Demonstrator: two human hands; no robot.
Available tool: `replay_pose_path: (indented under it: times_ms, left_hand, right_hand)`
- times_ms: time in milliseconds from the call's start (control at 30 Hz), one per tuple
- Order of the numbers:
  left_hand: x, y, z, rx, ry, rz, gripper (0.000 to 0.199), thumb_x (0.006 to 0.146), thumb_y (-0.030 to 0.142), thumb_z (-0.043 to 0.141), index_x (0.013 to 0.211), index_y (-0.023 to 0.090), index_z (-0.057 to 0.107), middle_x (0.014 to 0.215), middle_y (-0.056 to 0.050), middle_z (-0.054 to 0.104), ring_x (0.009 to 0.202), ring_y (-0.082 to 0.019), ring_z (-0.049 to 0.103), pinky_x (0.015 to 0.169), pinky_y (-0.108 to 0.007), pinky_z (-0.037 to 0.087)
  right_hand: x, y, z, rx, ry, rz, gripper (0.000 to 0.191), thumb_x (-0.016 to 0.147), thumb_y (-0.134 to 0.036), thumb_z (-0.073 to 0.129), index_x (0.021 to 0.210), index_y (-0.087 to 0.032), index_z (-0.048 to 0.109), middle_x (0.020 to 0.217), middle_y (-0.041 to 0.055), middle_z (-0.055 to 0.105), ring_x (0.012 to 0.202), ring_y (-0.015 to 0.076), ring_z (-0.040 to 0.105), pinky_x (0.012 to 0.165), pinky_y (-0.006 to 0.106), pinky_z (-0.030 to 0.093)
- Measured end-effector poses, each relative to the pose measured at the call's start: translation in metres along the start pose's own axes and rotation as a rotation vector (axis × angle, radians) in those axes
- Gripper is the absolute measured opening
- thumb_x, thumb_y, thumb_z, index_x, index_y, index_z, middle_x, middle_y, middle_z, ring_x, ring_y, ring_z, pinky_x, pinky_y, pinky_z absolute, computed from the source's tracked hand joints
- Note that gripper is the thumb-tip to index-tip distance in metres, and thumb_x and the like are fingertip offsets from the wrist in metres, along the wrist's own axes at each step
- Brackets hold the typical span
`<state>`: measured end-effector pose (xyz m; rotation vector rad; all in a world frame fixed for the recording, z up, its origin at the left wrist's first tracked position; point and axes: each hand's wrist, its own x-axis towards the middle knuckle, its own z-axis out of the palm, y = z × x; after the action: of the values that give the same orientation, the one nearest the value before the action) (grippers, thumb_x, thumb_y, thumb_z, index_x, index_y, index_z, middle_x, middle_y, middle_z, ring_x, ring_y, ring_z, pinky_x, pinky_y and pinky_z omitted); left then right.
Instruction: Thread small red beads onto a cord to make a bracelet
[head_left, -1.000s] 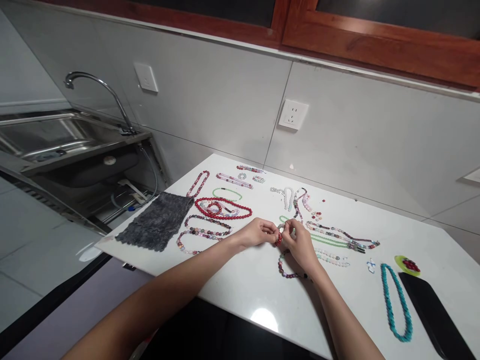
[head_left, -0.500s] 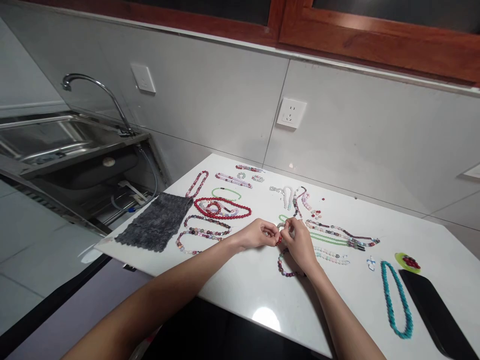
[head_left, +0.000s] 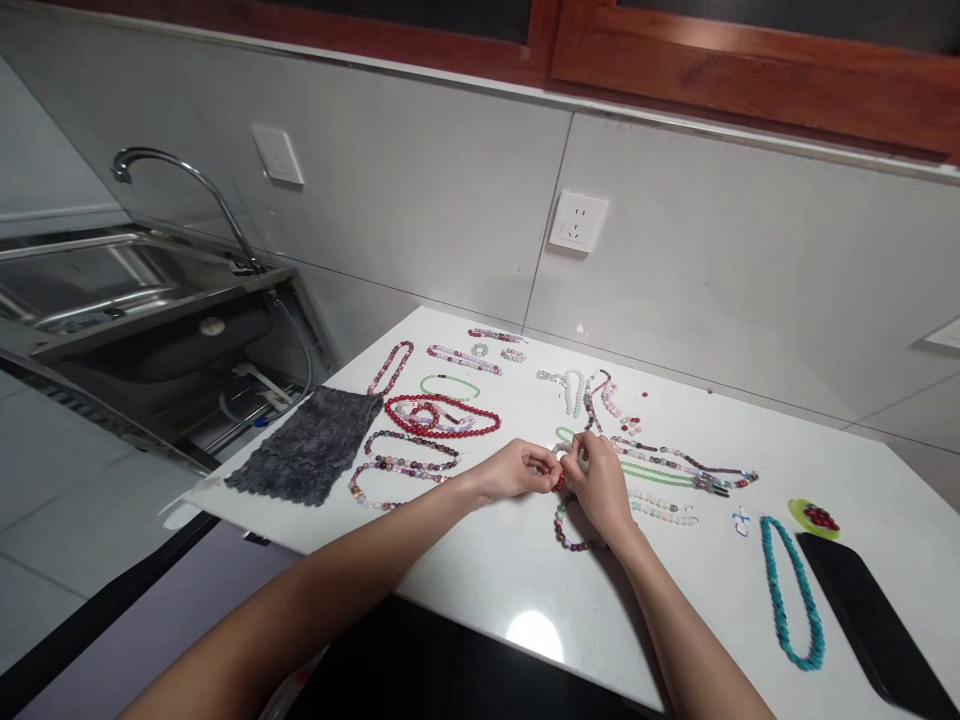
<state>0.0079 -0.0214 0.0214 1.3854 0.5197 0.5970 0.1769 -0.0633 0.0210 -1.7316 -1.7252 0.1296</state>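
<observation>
My left hand [head_left: 525,468] and my right hand [head_left: 596,475] meet over the middle of the white table, fingertips pinched and nearly touching. A few red beads [head_left: 560,482] show between them, apparently on a strand whose thread is too fine to see. Both hands are closed on it. Just below my right hand lies a dark multicoloured bead strand [head_left: 570,543], partly hidden by that hand. Behind the fingers sit a green bead loop [head_left: 564,434] and a pale bead piece. To the right of my right hand are green bead strands [head_left: 660,477] and pale pastel strands [head_left: 664,510].
On the left lie a dark grey cloth [head_left: 307,445], a red bead necklace [head_left: 442,400] and several other strands. At right are a turquoise necklace [head_left: 787,600], a black phone [head_left: 870,620] and a green dish [head_left: 802,515] with red beads. A sink [head_left: 97,280] stands far left.
The view has shifted very slightly. Both hands keep almost the same place and pinch, with the red beads still between them.
</observation>
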Motion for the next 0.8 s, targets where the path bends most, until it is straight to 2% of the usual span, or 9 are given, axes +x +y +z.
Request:
replay_pose_path:
  times_ms: [200, 400, 633, 800]
  left_hand:
    - [0.003, -0.003, -0.004, 0.005, 0.067, -0.016, 0.013, 0.067, 0.024, 0.067, 0.072, 0.013, 0.063, 0.071, -0.003, 0.061, 0.07, -0.013, 0.055, 0.072, -0.026, 0.042]
    - [0.008, 0.0, -0.007, 0.047, 0.2, 0.078, 0.011, 0.072, 0.024, 0.063, 0.075, 0.014, 0.06, 0.07, -0.001, 0.06, 0.066, -0.011, 0.056, 0.068, -0.024, 0.043]
    - [0.006, 0.002, -0.005, 0.016, 0.189, 0.06, 0.013, 0.072, 0.024, 0.063, 0.079, 0.014, 0.059, 0.072, -0.001, 0.059, 0.064, -0.009, 0.054, 0.06, -0.021, 0.04]
    - [0.007, -0.003, -0.007, -0.006, 0.194, 0.063, 0.018, 0.073, 0.027, 0.065, 0.083, 0.015, 0.056, 0.07, -0.001, 0.061, 0.061, -0.011, 0.057, 0.056, -0.021, 0.041]
  right_hand:
    - [0.0, -0.004, -0.003, 0.081, -0.007, -0.005, 0.01, 0.083, -0.027, 0.047, 0.075, -0.022, 0.047, 0.074, 0.0028, 0.053, 0.074, 0.0192, 0.044, 0.067, 0.031, 0.033]
    - [-0.001, -0.005, -0.002, 0.453, -0.125, 0.109, 0.014, 0.084, -0.033, 0.048, 0.078, -0.021, 0.05, 0.074, 0.0018, 0.058, 0.066, 0.0161, 0.048, 0.063, 0.029, 0.038]
    - [0.002, -0.005, -0.005, 0.767, -0.236, 0.278, 0.018, 0.083, -0.037, 0.053, 0.079, -0.021, 0.049, 0.07, 0.0004, 0.058, 0.063, 0.015, 0.055, 0.06, 0.027, 0.044]
    - [0.003, -0.012, -0.01, 0.97, -0.284, 0.392, 0.023, 0.082, -0.042, 0.057, 0.077, -0.02, 0.051, 0.079, 0.0032, 0.063, 0.063, 0.0153, 0.061, 0.07, 0.035, 0.053]
